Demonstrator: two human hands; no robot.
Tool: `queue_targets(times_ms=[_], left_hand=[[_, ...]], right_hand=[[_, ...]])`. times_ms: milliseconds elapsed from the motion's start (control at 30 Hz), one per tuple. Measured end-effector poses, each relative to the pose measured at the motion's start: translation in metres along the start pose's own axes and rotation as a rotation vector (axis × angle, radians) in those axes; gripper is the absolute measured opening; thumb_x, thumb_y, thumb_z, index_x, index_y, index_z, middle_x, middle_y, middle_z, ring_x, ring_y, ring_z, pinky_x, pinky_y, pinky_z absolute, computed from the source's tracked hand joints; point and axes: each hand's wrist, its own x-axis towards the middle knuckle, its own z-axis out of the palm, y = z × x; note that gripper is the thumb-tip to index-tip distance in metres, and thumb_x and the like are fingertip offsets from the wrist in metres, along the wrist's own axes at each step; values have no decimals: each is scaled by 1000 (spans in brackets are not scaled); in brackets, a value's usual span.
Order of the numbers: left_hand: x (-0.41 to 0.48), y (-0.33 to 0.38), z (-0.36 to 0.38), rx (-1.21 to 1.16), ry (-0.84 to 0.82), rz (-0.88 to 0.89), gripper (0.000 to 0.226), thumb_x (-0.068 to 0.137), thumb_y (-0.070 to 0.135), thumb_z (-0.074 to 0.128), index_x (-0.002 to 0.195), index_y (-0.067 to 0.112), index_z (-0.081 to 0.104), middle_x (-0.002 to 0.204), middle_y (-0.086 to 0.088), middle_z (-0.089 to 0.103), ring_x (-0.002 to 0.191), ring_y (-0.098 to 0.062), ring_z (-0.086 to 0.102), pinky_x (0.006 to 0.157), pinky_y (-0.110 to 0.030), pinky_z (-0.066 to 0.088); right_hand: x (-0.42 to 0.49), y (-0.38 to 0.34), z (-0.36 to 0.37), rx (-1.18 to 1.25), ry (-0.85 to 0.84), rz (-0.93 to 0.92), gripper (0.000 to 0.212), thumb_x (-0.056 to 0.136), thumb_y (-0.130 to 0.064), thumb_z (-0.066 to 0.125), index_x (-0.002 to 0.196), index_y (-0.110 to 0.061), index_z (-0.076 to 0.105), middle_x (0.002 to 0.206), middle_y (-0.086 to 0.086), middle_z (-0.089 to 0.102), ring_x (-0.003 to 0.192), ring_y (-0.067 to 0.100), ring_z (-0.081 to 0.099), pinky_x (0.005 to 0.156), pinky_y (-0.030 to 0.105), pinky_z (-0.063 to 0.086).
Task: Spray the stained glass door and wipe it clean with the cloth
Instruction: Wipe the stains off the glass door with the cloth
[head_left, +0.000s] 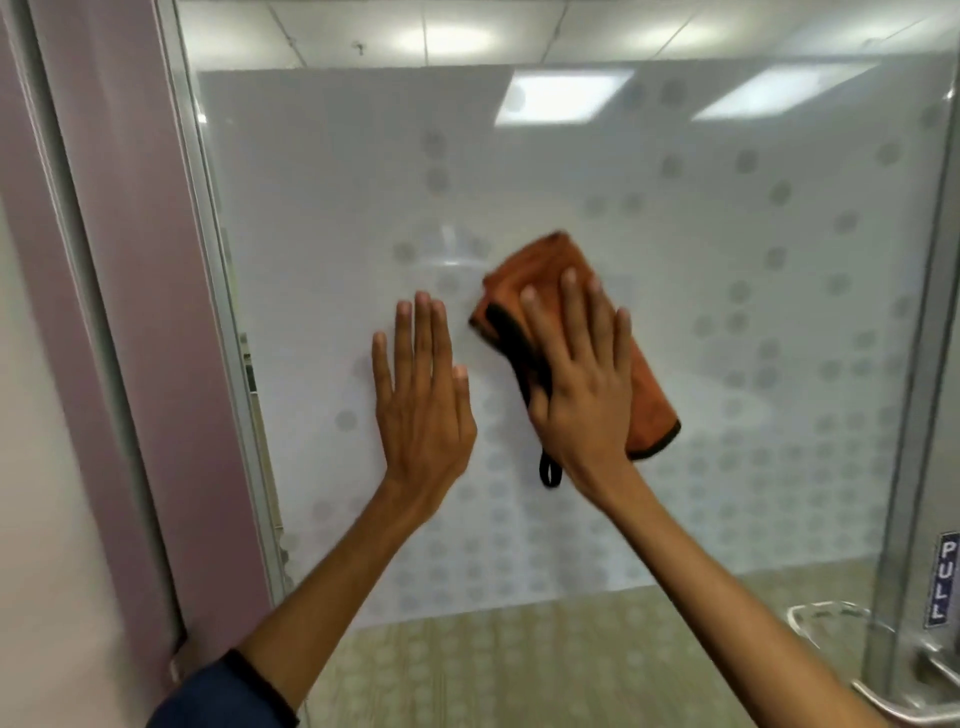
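The glass door (727, 322) fills the view, frosted with a pattern of grey dots. My right hand (579, 374) lies flat, fingers spread, on a folded orange cloth (644, 395) with a black edge and loop, pressing it against the pane at mid height. My left hand (423, 395) rests flat on the glass just left of the cloth, fingers together, holding nothing. No spray bottle is in view.
A metal door frame (228, 312) and a mauve wall strip (130, 312) run down the left side. At the lower right are a metal pull handle (831, 618) and a blue "PULL" sign (946, 577). Ceiling lights reflect in the upper glass.
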Motion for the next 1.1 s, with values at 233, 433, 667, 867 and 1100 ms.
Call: queue_targets(times_ms=[233, 433, 667, 867, 1100], left_hand=[[-46, 25, 15, -9, -62, -81, 58, 104, 19, 27, 156, 2, 9, 166, -12, 2, 154, -28, 0, 125, -50, 2], [-45, 37, 19, -36, -58, -128, 58, 103, 18, 25, 157, 4, 10, 166, -15, 4, 154, -30, -1, 125, -49, 2], [-19, 62, 22, -66, -36, -91, 59, 103, 18, 29, 157, 7, 10, 166, -16, 0, 154, -29, -4, 124, -48, -7], [75, 123, 37, -96, 37, -26, 55, 105, 19, 24, 157, 4, 14, 165, -16, 9, 154, -29, 4, 126, -45, 0], [86, 140, 49, -16, 28, -13, 58, 104, 23, 21, 157, 2, 8, 166, -13, 6, 154, -28, 3, 125, -50, 2]], right_hand=[[-34, 50, -8, 92, -9, 146, 79, 77, -8, 63, 151, -25, 40, 164, 8, 23, 154, 27, 15, 124, 54, 11], [-47, 22, -2, 78, 15, 117, 77, 80, -6, 62, 151, -23, 40, 163, 10, 26, 153, 31, 18, 125, 51, 11], [1, 104, -22, 37, 82, 387, 87, 73, -8, 58, 154, -28, 34, 165, 8, 23, 154, 29, 15, 123, 56, 10], [104, 137, -31, 52, 61, 195, 67, 91, -27, 45, 156, -29, 28, 166, 6, 18, 155, 27, 10, 125, 53, 4], [117, 209, -47, 28, 127, 388, 71, 91, -18, 44, 157, -29, 21, 167, 4, 15, 155, 28, 9, 125, 56, 5]])
